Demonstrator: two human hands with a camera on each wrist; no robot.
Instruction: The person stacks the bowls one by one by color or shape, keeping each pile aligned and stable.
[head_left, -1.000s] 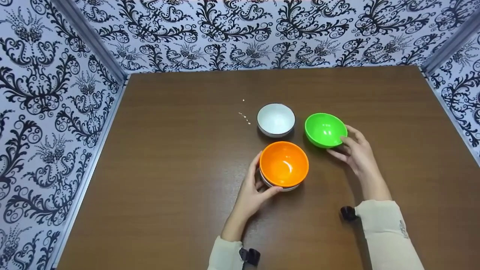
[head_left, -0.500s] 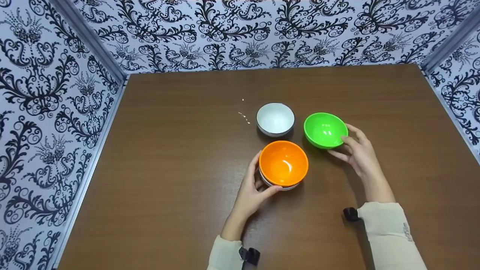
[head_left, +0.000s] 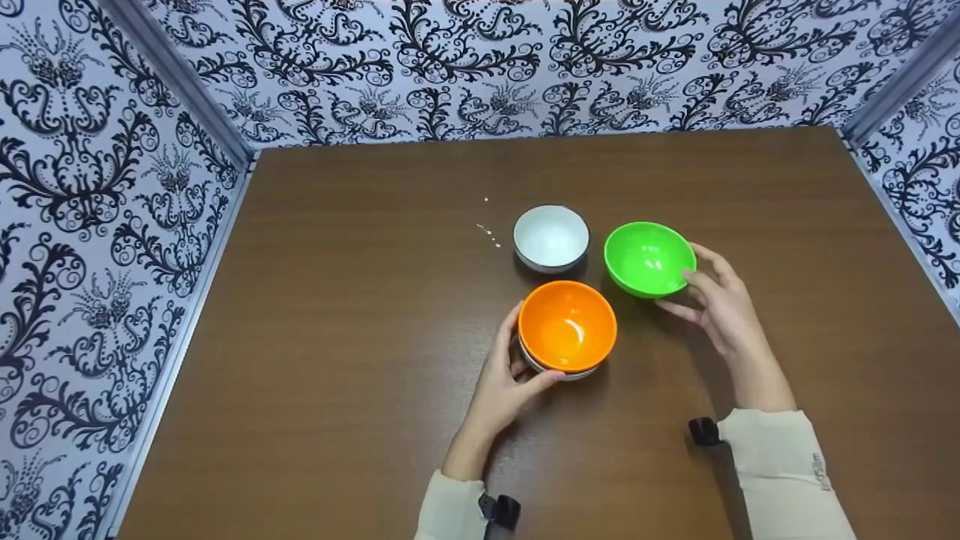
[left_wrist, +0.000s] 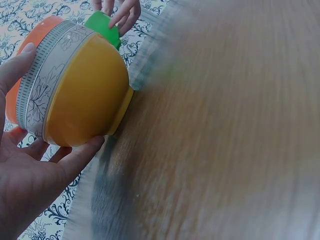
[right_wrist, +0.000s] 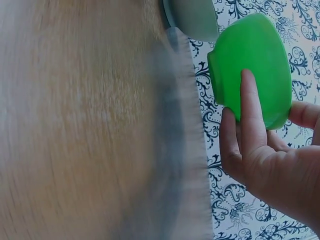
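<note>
My left hand [head_left: 499, 386] grips a stack of bowls from its left side, thumb near the front rim. On top sits an orange bowl [head_left: 568, 326]. Below it, the left wrist view shows a white patterned bowl [left_wrist: 47, 85] and a yellow bowl [left_wrist: 90, 92], whose foot appears to rest on the table. To the right, my right hand [head_left: 716, 300] holds a green bowl [head_left: 649, 259] by its right side, thumb at the rim and fingers under it. In the right wrist view the green bowl's foot is off the table. Its inside shows nothing in it.
A white bowl [head_left: 551, 238] stands behind the stack, left of the green bowl. Several small pale specks [head_left: 489, 232] lie on the brown table [head_left: 360, 300] left of it. Patterned walls [head_left: 480, 71] border the table at the back and sides.
The green bowl, in my right hand, looks slightly larger and has shifted a little up and left in the head view. The left hand and its stack have hardly moved.
</note>
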